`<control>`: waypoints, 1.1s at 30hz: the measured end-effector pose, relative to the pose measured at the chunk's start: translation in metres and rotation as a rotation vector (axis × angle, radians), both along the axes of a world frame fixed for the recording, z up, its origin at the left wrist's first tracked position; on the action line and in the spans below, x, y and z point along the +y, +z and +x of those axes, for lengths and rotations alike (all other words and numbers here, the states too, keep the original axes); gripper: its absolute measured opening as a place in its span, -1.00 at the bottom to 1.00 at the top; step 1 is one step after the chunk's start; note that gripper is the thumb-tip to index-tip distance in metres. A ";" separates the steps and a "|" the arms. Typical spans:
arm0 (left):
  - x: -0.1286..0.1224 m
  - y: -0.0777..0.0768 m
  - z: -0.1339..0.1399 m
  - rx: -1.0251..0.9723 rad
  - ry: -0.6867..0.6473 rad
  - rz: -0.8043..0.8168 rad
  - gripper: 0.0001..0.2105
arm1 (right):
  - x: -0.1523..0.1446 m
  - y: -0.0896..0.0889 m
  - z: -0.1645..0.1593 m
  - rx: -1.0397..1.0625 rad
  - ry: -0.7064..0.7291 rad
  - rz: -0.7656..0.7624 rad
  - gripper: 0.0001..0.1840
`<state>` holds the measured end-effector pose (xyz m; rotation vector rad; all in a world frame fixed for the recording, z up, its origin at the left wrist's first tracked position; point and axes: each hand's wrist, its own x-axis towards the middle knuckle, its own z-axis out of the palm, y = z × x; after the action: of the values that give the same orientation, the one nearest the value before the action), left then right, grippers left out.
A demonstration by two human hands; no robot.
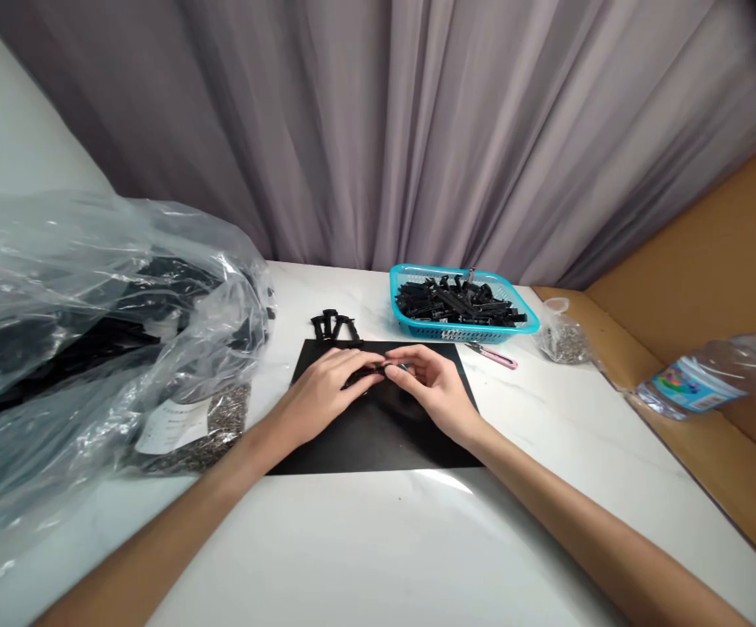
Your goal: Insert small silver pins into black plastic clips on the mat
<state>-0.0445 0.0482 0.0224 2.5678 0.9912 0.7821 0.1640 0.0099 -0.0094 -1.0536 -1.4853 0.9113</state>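
Over a black mat (378,440), my left hand (332,383) is closed around a slim black plastic part (366,373), most of it covered by the fingers. My right hand (435,387) meets it at the part's right end, thumb and fingertips pinched together. What those fingertips grip is too small and too hidden to make out. Just behind the mat, near my left hand, lie several loose black plastic parts (331,324) with wider ends.
A turquoise basket (466,333) full of black parts stands behind the mat. A pink-handled cutter (496,356) and a small bag of metal pieces (567,340) lie right. Large plastic bags (110,235) and a labelled bag (178,427) crowd the left. A bottle (711,374) rests by cardboard.
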 end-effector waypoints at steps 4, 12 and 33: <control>0.005 0.001 0.001 -0.266 0.121 -0.111 -0.75 | -0.010 -0.001 0.000 -0.325 -0.138 0.161 -0.69; 0.017 -0.002 -0.005 -0.542 0.180 -0.365 -0.67 | -0.028 -0.003 -0.005 -0.909 0.103 0.348 -0.58; -0.014 0.005 0.016 -0.329 0.069 -0.408 -0.76 | -0.030 0.017 0.028 -0.439 0.018 0.119 -0.88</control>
<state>-0.0280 0.0338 0.0274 1.9951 1.0135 0.8796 0.1923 -0.0199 0.0073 -1.2034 -1.8866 0.6163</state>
